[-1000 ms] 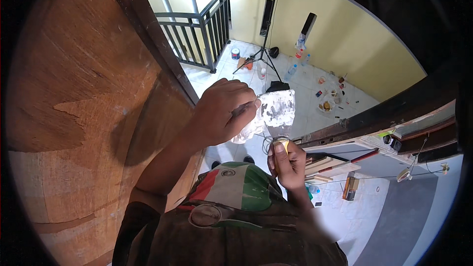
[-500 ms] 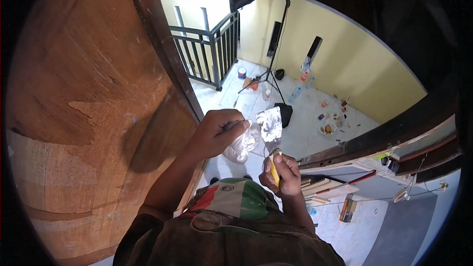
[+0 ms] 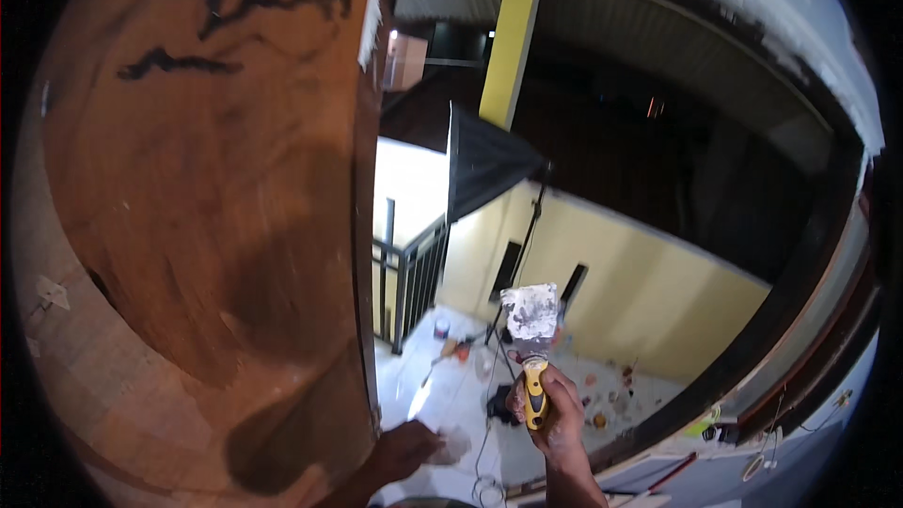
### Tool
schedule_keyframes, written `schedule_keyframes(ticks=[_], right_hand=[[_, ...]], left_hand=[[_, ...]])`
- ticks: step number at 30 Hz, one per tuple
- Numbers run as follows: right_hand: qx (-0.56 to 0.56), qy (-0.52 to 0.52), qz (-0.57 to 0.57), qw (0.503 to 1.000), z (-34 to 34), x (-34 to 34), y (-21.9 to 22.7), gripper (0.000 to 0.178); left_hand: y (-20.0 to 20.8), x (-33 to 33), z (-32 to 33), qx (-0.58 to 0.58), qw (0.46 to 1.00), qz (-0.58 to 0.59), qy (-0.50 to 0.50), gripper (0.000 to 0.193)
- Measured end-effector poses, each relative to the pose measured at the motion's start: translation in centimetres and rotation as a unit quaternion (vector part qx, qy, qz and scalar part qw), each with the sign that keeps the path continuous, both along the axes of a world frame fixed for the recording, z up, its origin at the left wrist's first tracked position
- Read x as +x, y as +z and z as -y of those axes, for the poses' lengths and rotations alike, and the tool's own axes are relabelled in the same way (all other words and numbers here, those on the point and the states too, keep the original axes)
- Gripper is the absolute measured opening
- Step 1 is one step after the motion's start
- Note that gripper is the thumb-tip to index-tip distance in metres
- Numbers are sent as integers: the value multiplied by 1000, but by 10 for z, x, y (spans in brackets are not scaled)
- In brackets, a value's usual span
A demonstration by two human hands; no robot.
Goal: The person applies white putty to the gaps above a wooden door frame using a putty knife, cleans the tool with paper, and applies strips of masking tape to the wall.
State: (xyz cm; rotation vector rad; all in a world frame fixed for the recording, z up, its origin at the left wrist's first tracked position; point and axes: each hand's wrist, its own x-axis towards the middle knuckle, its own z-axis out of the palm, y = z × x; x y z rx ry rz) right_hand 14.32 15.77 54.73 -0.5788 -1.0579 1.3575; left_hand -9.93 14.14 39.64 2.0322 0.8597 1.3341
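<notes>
Fingers (image 3: 562,393) of right hand (image 3: 550,412) wrapped tight around yellow putty knife (image 3: 532,348) handle, blade upright above

So the putty knife (image 3: 532,339) has a yellow handle with black trim and a wide flat metal blade that's caked in patchy white filler. It's standing pretty much upright, blade up, handle wrapped in the right hand (image 3: 555,414). Down low, the left hand (image 3: 406,450) is on a crumpled whitish, see-through plastic bag (image 3: 453,444), right by the edge of the brown wooden panel (image 3: 216,226).
</notes>
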Motion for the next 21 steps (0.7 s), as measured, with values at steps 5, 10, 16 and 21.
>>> schedule_keyframes(ticks=[5, 10, 16, 21], right_hand=[[167, -24, -21, 986, -25, -55, 74, 65], [345, -45, 17, 937, -67, -120, 173, 45], [523, -311, 147, 779, -121, -167, 289, 41], [628, -496, 193, 568, -166, -212, 357, 53]], left_hand=[[-36, -16, 14, -105, 994, -11, 14, 26], [-41, -32, 23, -326, 940, 101, -29, 18], [-92, -64, -11, 121, 973, -194, 10, 25], [-8, -98, 28, -110, 985, -129, 37, 28]])
